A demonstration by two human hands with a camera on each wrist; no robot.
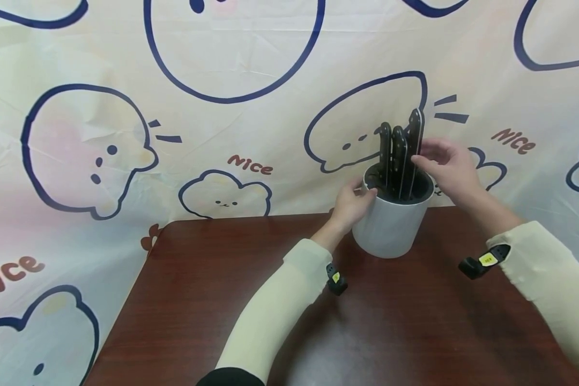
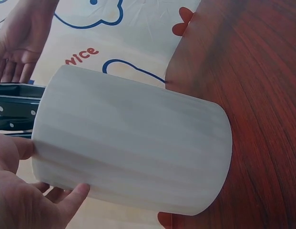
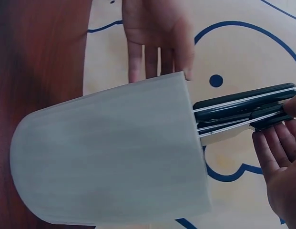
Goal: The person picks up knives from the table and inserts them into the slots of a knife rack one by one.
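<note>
A white round knife holder [image 1: 390, 229] with a dark inside stands on the table, and several knives with black riveted handles [image 1: 386, 153] stick up from it. My left hand [image 1: 352, 206] grips its left side, thumb at the rim and fingers along the outer wall. At the right, my right hand [image 1: 450, 166] pinches the tallest knife [image 1: 416, 126] by its handle. In the right wrist view that knife handle [image 3: 269, 117] sits between thumb and fingers, and a strip of its pale blade [image 3: 226, 137] shows above the rim. The rest of the blade is hidden inside.
The reddish-brown wooden table [image 1: 198, 289] ends just behind the holder. A pale cloth [image 1: 251, 134] with cartoon outlines hangs behind it. Black devices with yellow labels, a left one [image 1: 336, 280] and a right one [image 1: 484, 261], are strapped at both wrists.
</note>
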